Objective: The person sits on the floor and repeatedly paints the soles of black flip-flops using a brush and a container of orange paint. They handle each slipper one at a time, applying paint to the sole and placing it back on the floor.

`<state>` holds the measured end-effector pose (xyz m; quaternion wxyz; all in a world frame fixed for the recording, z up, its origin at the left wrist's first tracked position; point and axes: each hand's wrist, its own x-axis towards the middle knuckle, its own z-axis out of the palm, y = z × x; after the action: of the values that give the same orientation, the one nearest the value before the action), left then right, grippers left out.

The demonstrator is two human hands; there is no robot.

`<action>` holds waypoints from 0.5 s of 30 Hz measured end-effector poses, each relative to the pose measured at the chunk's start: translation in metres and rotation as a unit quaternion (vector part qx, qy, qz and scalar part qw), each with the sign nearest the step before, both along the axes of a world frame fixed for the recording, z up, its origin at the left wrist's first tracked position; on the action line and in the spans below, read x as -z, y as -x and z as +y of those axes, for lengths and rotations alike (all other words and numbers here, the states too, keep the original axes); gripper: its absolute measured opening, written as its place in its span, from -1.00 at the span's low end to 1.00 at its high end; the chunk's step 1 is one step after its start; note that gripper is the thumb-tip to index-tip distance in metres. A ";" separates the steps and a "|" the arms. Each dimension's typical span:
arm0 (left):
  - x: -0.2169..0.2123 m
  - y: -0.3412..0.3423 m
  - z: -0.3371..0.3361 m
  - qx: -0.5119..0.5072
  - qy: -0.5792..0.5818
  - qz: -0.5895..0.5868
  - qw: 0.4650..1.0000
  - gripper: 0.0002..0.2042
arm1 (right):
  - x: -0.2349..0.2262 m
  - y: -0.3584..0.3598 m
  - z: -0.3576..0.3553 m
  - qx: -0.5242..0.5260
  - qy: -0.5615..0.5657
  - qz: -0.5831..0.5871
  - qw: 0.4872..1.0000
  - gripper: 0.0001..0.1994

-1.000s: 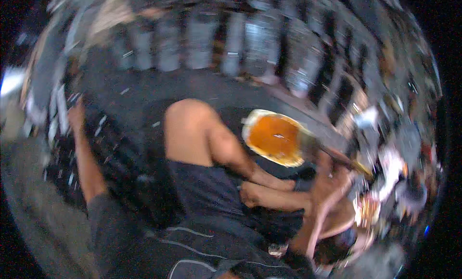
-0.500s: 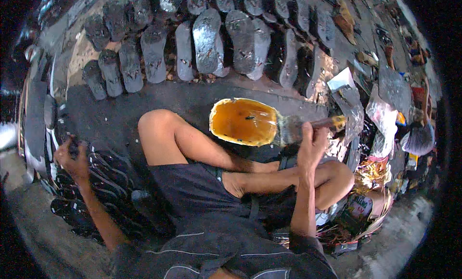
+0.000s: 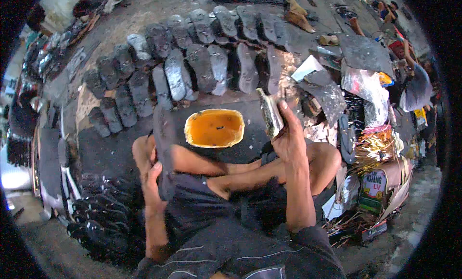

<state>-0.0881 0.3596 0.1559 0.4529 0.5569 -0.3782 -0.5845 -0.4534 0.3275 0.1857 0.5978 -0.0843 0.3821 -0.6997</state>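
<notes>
My left hand (image 3: 152,182) is wrapped round a long dark shoe sole (image 3: 164,144), held on edge above my left knee and slightly blurred. In my right hand (image 3: 292,139) is a wide flat brush (image 3: 270,113), tilted up and coated with something shiny and yellowish. My fingers hide much of its handle. Between the hands, on the dark mat, stands a shallow cream-rimmed tub (image 3: 190,138) of amber liquid, probably glue. A small dark speck lies in the liquid. Neither hand touches the tub.
Beyond the tub lie rows of dark soles (image 3: 199,67). Black sandal straps (image 3: 103,199) are heaped at my left. On the right are a clear plastic bag (image 3: 370,89), a large loose-bristled brush (image 3: 416,89), a bundle of thin strips (image 3: 373,149) and a printed tin (image 3: 375,190).
My left hand has come from the heap at the left toward my left knee, now with a sole in it. My right hand has lifted the brush away from the tub's edge and turned it upward.
</notes>
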 end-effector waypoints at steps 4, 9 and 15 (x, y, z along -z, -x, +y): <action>0.005 0.064 0.008 0.051 -0.123 0.489 0.862 -0.46 | -0.013 -0.044 0.005 -0.088 0.101 0.487 0.863 -0.72; 0.036 0.052 0.023 0.155 -0.136 0.477 0.854 -0.41 | -0.035 -0.084 -0.045 0.117 0.259 0.704 0.651 -0.63; 0.023 0.048 0.013 0.124 -0.076 0.514 0.846 -0.36 | -0.024 -0.090 0.034 -0.066 0.233 0.632 0.736 -0.82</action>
<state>-0.1366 0.3726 0.1332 0.4624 0.1585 -0.1114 -0.8652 -0.3634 0.3618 0.2095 0.2256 -0.6685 0.4908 -0.5112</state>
